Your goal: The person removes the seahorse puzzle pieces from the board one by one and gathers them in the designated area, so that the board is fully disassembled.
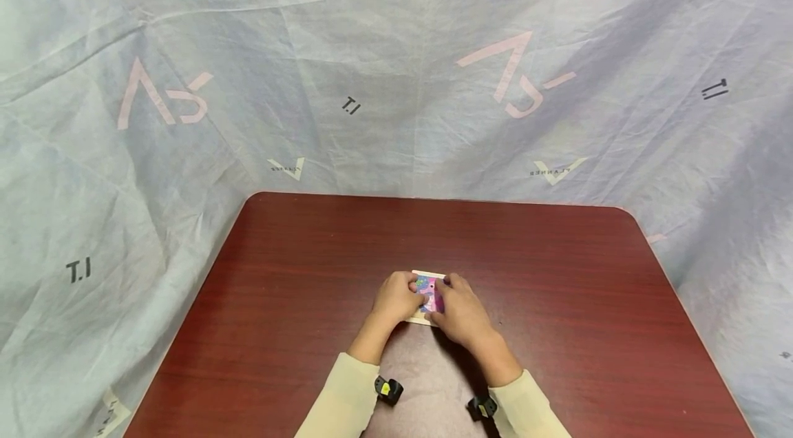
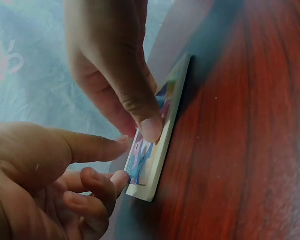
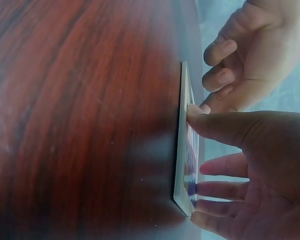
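A small flat board (image 1: pixel 418 321) with a pale frame and a pink, purple and blue picture (image 1: pixel 429 284) lies on the table. My left hand (image 1: pixel 394 299) is at its left side, thumb reaching over the picture. In the left wrist view, one left fingertip meets the board's corner, beside the picture's edge, while other fingers bend loosely. From the right, my right hand (image 1: pixel 464 310) rests on the board. Its thumb (image 3: pixel 200 115) presses by the near edge, and its fairly straight fingers (image 3: pixel 222 190) touch the right end. Both hands cover parts of the picture.
The dark red wood-grain table (image 1: pixel 297 245) has rounded far corners. A pale printed cloth (image 1: pixel 396 80) hangs behind it and along both sides. Black wrist cameras (image 1: pixel 389 390) sit at the cream sleeves (image 1: pixel 343 390).
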Demonstrator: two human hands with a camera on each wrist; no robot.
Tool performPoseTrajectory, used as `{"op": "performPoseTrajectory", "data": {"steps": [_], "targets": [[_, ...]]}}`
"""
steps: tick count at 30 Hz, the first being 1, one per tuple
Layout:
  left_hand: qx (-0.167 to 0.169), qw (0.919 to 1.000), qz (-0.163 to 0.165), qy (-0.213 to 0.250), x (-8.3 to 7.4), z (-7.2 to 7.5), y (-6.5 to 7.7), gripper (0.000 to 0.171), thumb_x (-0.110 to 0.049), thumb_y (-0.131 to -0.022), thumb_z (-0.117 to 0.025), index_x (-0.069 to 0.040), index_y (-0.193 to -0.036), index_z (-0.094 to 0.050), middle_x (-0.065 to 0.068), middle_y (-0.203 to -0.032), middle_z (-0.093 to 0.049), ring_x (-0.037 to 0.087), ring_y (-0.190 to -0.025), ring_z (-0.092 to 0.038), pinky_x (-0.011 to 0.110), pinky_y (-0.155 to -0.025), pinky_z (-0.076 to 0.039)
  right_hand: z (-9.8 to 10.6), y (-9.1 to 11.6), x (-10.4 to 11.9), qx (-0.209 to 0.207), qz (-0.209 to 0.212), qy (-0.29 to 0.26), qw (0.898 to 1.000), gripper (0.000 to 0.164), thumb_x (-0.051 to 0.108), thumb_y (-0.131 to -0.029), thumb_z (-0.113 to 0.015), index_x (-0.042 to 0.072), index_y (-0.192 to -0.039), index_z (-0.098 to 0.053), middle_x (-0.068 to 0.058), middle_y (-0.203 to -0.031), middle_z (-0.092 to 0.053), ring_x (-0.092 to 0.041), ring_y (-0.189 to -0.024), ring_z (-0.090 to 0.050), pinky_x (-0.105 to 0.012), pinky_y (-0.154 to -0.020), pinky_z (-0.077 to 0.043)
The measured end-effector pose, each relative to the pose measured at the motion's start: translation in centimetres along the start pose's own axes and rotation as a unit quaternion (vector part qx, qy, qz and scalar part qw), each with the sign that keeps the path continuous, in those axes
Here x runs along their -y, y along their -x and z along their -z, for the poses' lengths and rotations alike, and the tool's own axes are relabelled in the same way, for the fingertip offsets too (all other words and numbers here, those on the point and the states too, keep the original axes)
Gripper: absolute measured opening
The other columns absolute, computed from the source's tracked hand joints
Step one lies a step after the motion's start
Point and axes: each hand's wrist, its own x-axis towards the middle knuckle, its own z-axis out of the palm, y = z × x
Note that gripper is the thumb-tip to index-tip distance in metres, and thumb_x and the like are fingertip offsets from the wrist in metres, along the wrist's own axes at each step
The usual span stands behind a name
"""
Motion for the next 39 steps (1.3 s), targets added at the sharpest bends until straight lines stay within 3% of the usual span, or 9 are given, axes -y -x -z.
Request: {"op": "performPoseTrajectory", "data": {"steps": [9,16,22,28,36,39], "targets": [[0.015,0.9982,-0.008,0.057,0.5,0.0,0.0,0.05,-0.013,-0.084,-0.082,0.007,-0.128,-0.07,0.003,-0.09,-0.074,0.013,-0.085,-0.064,0.035,-0.083,-0.056,0.3,0.0,0.1,0.017,-0.002,0.013,1.0,0.074,0.03,-0.082,-0.09,-0.009,-0.138,-0.062,-0.026,-0.138,-0.06,-0.044,-0.136,-0.057,-0.053,-0.116,-0.047],[0.063,0.9811,0.016,0.183,0.8,-0.1,-0.2,0.063,-0.014,-0.094,-0.076,0.018,-0.142,-0.053,0.018,-0.108,-0.076,0.015,-0.089,-0.065,0.025,-0.078,-0.056,0.5,0.1,0.2,0.034,0.007,0.0,0.999,0.081,0.036,-0.081,-0.091,-0.006,-0.142,-0.06,-0.024,-0.144,-0.06,-0.044,-0.128,-0.064,-0.054,-0.108,-0.053],[0.065,0.9778,0.036,0.196,0.8,0.1,-0.3,0.063,-0.02,-0.095,-0.077,0.015,-0.142,-0.055,0.016,-0.113,-0.072,0.018,-0.098,-0.064,0.032,-0.089,-0.057,0.7,0.3,0.3,0.035,0.008,0.005,0.999,0.082,0.035,-0.081,-0.092,-0.007,-0.143,-0.059,-0.023,-0.144,-0.059,-0.043,-0.12,-0.069,-0.054,-0.103,-0.056],[0.055,0.9684,0.051,0.238,0.9,0.0,-0.5,0.054,-0.013,-0.092,-0.075,0.014,-0.136,-0.06,0.013,-0.107,-0.07,0.015,-0.09,-0.063,0.023,-0.078,-0.055,0.9,0.4,0.3,0.036,0.014,0.011,0.999,0.08,0.034,-0.08,-0.093,-0.005,-0.142,-0.061,-0.023,-0.142,-0.06,-0.042,-0.112,-0.072,-0.053,-0.098,-0.058],[0.047,0.9629,0.064,0.258,0.9,-0.4,-0.9,0.047,-0.01,-0.096,-0.066,0.014,-0.137,-0.058,0.026,-0.124,-0.068,0.019,-0.098,-0.067,0.027,-0.081,-0.059,0.8,0.3,0.4,0.031,0.022,0.038,0.999,0.072,0.036,-0.078,-0.092,0.006,-0.139,-0.068,-0.021,-0.134,-0.062,-0.039,-0.097,-0.073,-0.053,-0.089,-0.06],[0.051,0.958,0.067,0.274,0.8,-0.5,-0.9,0.043,-0.008,-0.102,-0.057,0.015,-0.138,-0.056,0.028,-0.125,-0.067,0.013,-0.084,-0.062,0.022,-0.069,-0.054,0.8,0.4,0.5,0.029,0.021,0.046,0.998,0.072,0.036,-0.077,-0.092,0.008,-0.139,-0.069,-0.022,-0.135,-0.061,-0.039,-0.096,-0.073,-0.053,-0.088,-0.06]]}}
